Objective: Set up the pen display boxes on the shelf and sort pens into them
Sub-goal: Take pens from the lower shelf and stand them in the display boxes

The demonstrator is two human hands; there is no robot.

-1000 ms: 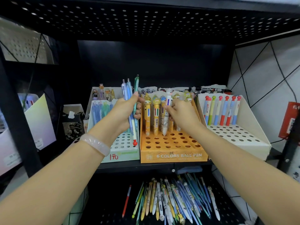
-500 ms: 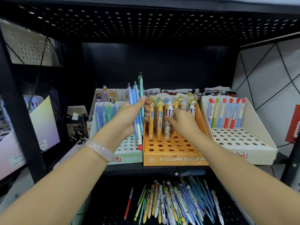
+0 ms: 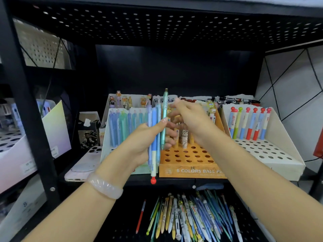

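My left hand [image 3: 139, 142] grips a bundle of pens [image 3: 154, 137] upright in front of the shelf: blue ones, a teal pen [image 3: 164, 109] sticking up highest, and one with a red ball at its lower end. My right hand [image 3: 190, 117] is blurred, empty, fingers stretched toward the top of the teal pen. Behind the hands stands the orange "6 COLORS BALL PEN" box [image 3: 188, 170] with a few pens [image 3: 184, 138] in its back holes. The left box [image 3: 106, 137] holds blue and teal pens. The white box [image 3: 272, 154] at the right holds red-capped pens [image 3: 250, 123].
Several loose pens [image 3: 188, 219] lie heaped on the lower perforated shelf, a red one [image 3: 140, 217] apart to their left. A phone [image 3: 83, 163] lies on the shelf left of the boxes. More character pens stand in a back box [image 3: 122, 100]. A black upright post [image 3: 29, 105] is at the left.
My right hand has left the pens in the orange box and swung left and up toward the bundle in my left hand. The bundle has shifted slightly right.
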